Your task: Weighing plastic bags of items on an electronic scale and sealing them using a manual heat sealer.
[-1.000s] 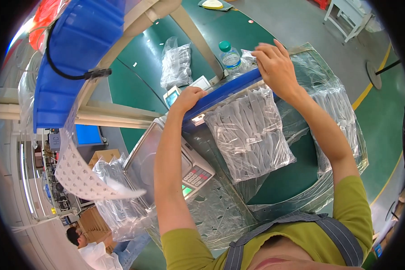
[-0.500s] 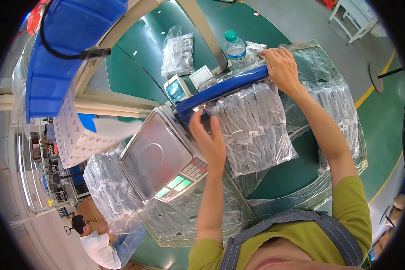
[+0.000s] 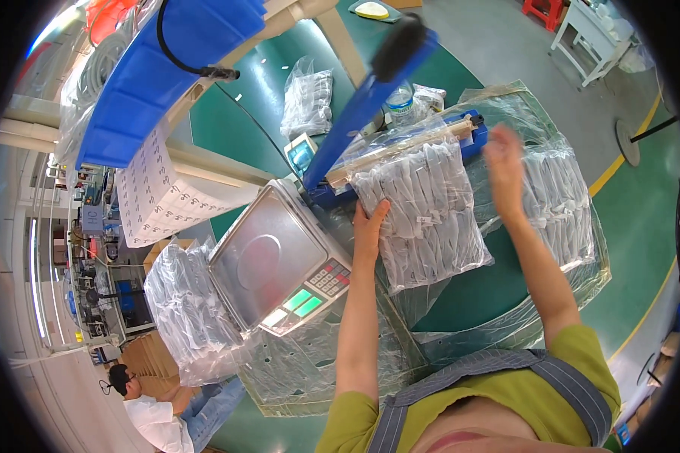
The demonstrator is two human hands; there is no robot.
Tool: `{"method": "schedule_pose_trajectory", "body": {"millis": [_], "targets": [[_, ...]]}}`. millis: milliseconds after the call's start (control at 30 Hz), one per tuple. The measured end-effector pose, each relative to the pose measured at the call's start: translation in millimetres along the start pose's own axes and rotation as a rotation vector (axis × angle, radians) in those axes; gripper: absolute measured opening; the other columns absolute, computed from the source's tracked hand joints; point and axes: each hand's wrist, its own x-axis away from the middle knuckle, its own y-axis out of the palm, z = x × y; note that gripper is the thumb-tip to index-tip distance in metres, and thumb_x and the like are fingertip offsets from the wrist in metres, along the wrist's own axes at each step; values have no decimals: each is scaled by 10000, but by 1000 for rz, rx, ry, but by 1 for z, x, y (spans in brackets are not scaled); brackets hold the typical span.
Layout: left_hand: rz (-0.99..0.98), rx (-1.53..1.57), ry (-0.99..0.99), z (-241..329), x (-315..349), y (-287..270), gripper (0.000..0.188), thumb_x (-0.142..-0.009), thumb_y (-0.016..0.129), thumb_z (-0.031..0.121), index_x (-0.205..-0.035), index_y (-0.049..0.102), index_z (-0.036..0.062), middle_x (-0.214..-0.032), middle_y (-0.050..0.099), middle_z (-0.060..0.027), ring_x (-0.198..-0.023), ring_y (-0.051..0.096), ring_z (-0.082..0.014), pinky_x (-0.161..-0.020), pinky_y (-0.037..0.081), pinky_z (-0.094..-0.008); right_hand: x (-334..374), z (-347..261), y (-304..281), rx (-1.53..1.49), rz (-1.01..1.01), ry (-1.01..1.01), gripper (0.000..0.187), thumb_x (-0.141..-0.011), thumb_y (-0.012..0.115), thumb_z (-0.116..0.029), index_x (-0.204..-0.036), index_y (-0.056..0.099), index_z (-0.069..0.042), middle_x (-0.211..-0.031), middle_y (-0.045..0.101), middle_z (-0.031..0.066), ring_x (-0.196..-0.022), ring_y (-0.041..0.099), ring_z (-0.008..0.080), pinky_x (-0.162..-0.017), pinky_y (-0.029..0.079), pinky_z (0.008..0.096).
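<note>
A clear plastic bag (image 3: 431, 226) packed with several small wrapped pieces lies in front of a blue bag sealer (image 3: 472, 130). Its top end reaches the sealer's bed, and the long blue sealer arm (image 3: 370, 106) with a black handle is swung up. My left hand (image 3: 369, 230) grips the bag's left edge, thumb on top. In the air right of the bag, my right hand (image 3: 504, 166) is smeared by motion, near the sealer's right end, so its fingers cannot be read.
Left of the bag stands a weighing scale (image 3: 268, 249) with a steel pan and lit displays. More filled bags lie at the right (image 3: 559, 204) and the far left (image 3: 193, 309). A blue bin (image 3: 159, 83) hangs at upper left; a water bottle (image 3: 402, 106) stands behind the sealer.
The sealer arm has swung up from the lowered position. My right hand has let go of it and moved down and right. My left hand has come onto the bag's edge.
</note>
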Motion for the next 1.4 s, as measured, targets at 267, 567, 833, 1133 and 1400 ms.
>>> {"method": "schedule_pose_trajectory", "body": {"millis": [267,567,833,1133,1400], "targets": [[27,82,40,11,38,22,591,-726,725,209,-1206,436,23,-1128,521,-59,-999,496,-151,-879,378,-270,46,-5,-10,-408,-508,687,640,-751,667,-305,-1244,407,9,-1143,513,94,-1050,469,168,-912,359,284],[-52,-154,255,70,139,72,516,-556,803,132,-1010,600,-2,-1055,585,-77,-959,559,-191,-833,437,-327,62,-71,-118,-527,-384,446,796,-622,802,-220,-1264,390,6,-1165,517,69,-1077,472,156,-939,356,297],[-270,-565,530,57,162,114,525,-597,786,153,-1063,581,28,-1085,573,-75,-1038,531,-225,-892,409,-370,76,-68,-203,-484,-268,329,792,-601,824,-285,-1220,424,8,-1130,539,56,-1051,495,150,-923,382,309],[-266,83,-35,48,158,224,663,-651,749,63,-1210,397,21,-1136,507,-91,-998,524,-179,-845,434,-308,38,-79,-266,-264,-198,292,787,-688,739,-372,-1276,398,26,-1151,538,73,-1043,492,156,-914,378,304],[-380,-93,-153,-46,68,294,663,-792,648,353,-1221,352,-58,-1205,471,-163,-1091,469,-233,-934,358,-327,-24,57,-278,595,-187,525,649,-821,504,-517,-1190,477,16,-1140,555,190,-1074,520,301,-915,382,337]]}}
